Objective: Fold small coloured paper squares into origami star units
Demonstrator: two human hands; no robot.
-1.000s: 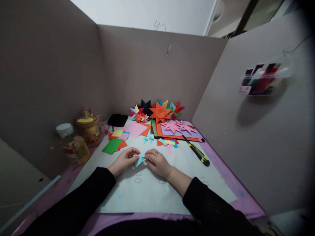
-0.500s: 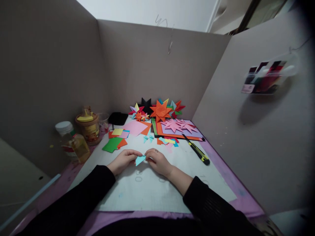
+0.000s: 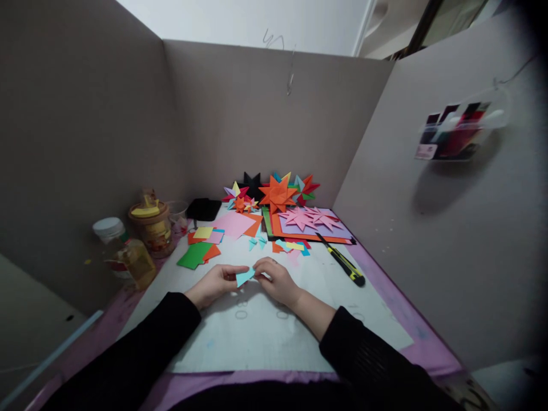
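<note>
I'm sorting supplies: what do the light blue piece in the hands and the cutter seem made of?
Light blue piece: probably matte paper, judging by its thin, straight edges and lack of shine. Cutter: likely plastic, given its bright yellow and black colouring; finish unclear.

Three plain grey-brown panels box in the table: the left panel [image 3: 85, 125] runs along its left edge, the back panel [image 3: 257, 120] stands across its far edge, and the right panel [image 3: 394, 228] slants along its right edge. A lilac cloth [image 3: 406, 314] covers the table, overlaid by a white sheet [image 3: 278, 348] with faint grey numerals towards the near edge. The cloth shows at the near right corner. Above the back panel spreads a pale, bright surface [image 3: 240, 23]; beyond the far right corner, high up, runs a dark frame [image 3: 422, 31]. Light is soft and cool, the left panel darkest, and a blurred shadow [image 3: 432, 188] lies on the right panel.
</note>
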